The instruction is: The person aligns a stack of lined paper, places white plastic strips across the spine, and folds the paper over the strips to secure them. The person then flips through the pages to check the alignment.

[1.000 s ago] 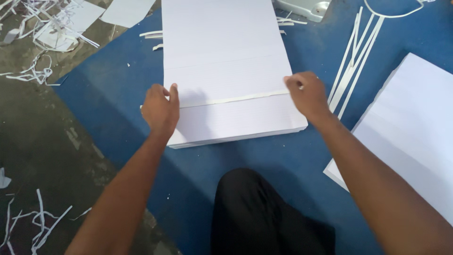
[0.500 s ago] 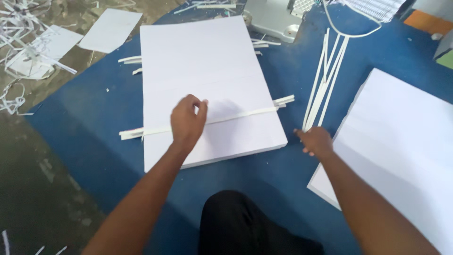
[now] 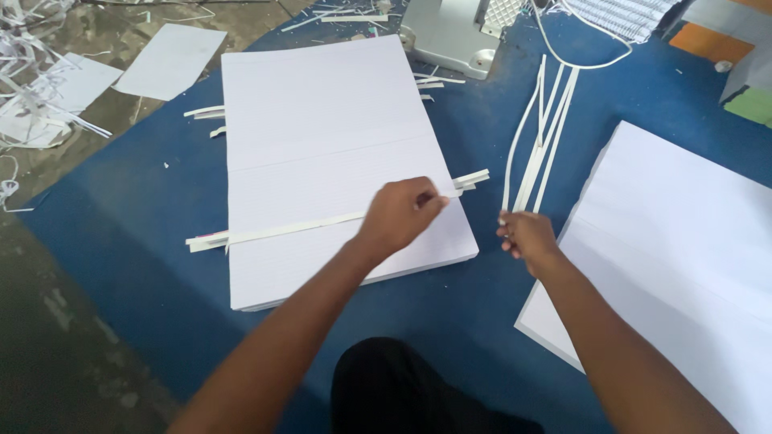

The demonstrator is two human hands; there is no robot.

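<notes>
Fingers (image 3: pixel 425 198) of our left hand (image 3: pixel 400 215) are curled together, pinching a long thin white paper strip (image 3: pixel 305 226) near its right end. That strip lies slantwise across the lower part of a tall stack of white lined paper sheets (image 3: pixel 322 128), and it sticks out past both side edges of the stack. Our left hand rests over the stack's right edge.

Our right hand (image 3: pixel 527 237) sits just beside the stack's lower right corner, on the blue mat (image 3: pixel 121 209). Its fingers are bent in around the near ends of a loose bundle of thin white paper strips (image 3: pixel 540 137), which fan away from us across the mat.

Right of that hand lies a second pile of large white sheets (image 3: pixel 683 241), its corner close to our wrist. Beyond the first stack stands a grey metal machine base (image 3: pixel 454 36) with a white cord (image 3: pixel 579 56) looping past it. Off the mat to the left, on the bare floor (image 3: pixel 48 337), lie scattered white paper trimmings (image 3: pixel 32 88) and a loose white sheet (image 3: pixel 169 60).
</notes>
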